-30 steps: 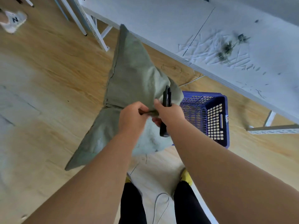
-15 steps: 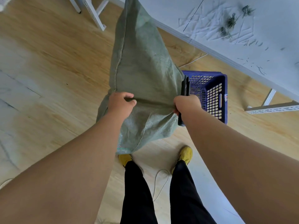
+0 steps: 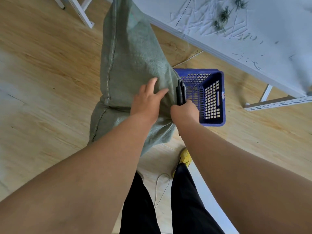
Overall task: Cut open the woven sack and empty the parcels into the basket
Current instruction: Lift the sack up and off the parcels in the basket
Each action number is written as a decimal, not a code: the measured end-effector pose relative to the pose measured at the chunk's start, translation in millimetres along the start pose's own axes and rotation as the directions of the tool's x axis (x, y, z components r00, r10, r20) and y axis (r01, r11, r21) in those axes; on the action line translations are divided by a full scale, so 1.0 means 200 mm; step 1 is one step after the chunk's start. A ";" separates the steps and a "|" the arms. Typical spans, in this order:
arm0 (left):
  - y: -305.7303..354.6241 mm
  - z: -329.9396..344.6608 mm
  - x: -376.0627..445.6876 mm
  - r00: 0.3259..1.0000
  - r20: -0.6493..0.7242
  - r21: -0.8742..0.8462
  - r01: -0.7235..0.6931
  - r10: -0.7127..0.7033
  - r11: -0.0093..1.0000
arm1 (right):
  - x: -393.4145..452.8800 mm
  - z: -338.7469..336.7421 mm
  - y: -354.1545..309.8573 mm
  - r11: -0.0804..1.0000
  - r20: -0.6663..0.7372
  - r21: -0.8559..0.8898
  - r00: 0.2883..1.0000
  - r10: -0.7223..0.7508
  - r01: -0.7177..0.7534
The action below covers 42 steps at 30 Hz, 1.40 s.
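Note:
A green woven sack (image 3: 131, 65) is held up lengthwise over the wooden floor, its stitched seam running down the left side. My left hand (image 3: 146, 100) lies on the sack's right side with fingers spread and straight. My right hand (image 3: 184, 112) grips the sack's edge together with a black knife (image 3: 180, 93) that points up from the fist. Just right of the sack stands the blue plastic basket (image 3: 221, 98), and no parcels show inside it. Whatever the sack holds is hidden.
A white table (image 3: 253, 27) with scratch marks and small green scraps fills the upper right, its legs (image 3: 266, 93) standing beside the basket. More white legs (image 3: 81, 12) stand at the top left. My legs and a yellow shoe (image 3: 185, 157) are below, with a thin white cable (image 3: 162, 186) on the floor.
My left hand let go of the sack's left edge, moved right and now lies flat on the fabric near the right hand. The sack hangs straighter and longer than a second ago.

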<state>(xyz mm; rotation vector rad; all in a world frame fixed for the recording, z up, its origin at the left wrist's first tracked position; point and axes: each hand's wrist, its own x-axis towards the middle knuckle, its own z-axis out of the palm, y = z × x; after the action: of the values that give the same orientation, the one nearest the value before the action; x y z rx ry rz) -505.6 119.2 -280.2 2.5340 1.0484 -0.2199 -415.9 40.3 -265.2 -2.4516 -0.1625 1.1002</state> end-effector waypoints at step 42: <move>-0.23 -0.01 0.15 0.762 0.420 -0.488 0.648 -0.494 0.585 | 0.01 -0.19 -0.03 0.991 -0.181 0.033 0.976 -0.123 0.131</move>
<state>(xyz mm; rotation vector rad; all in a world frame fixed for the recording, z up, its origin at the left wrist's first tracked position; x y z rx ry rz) -516.3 168.9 -300.8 1.4742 1.5217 -0.2941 -386.9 33.9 -241.2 -2.4473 -0.2324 0.8166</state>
